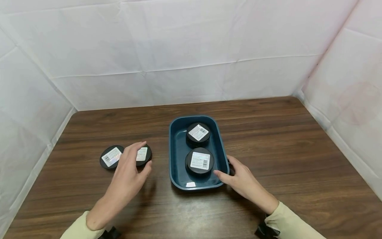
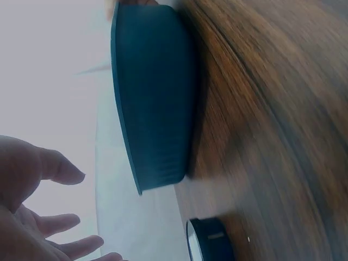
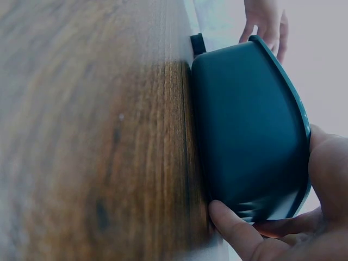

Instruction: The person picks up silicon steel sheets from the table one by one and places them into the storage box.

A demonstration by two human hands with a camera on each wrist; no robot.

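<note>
Tray (image 1: 179, 177) holds two black tubs (image 1: 200, 161), toward twelve and six o'clock; right hand (image 1: 243, 179) grasps it at four; left hand (image 1: 128, 174), grip released, hovers by outside tubs (image 1: 108, 157) at nine.

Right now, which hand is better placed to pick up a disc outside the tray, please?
Probably the left hand: it hovers empty by the two black discs outside, while the right hand grips the tray.

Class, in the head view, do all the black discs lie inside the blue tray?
No, black discs with white labels also lie on the table, left of the tray.
</note>
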